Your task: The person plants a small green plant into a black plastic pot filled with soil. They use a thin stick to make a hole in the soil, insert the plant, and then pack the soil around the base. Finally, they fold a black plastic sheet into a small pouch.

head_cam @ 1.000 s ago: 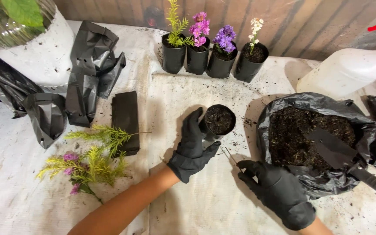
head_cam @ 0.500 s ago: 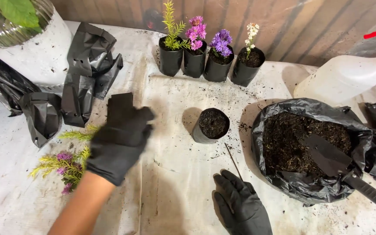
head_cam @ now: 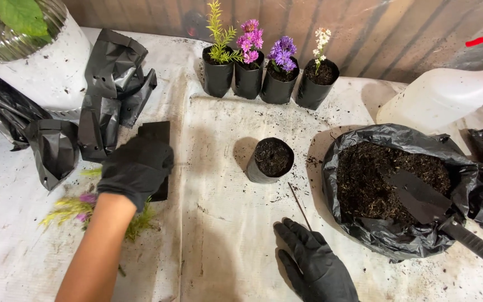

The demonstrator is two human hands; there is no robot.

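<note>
Head view: the gloved left hand hovered over the loose flower sprigs on the worktop, fingers curled downward, gripping nothing visible. The right hand lay flat, fingers spread, below the soil-filled nursery bag. Pinching one sprig low on its stem would likely spare the blooms.

One head-worn camera looks steeply down from close above the cloth-covered table, facing the wooden wall across the frame's top.

A row of four black plastic flowerpots stands behind the open black soil bag; a white plastic spray bottle lies just beyond it.
</note>
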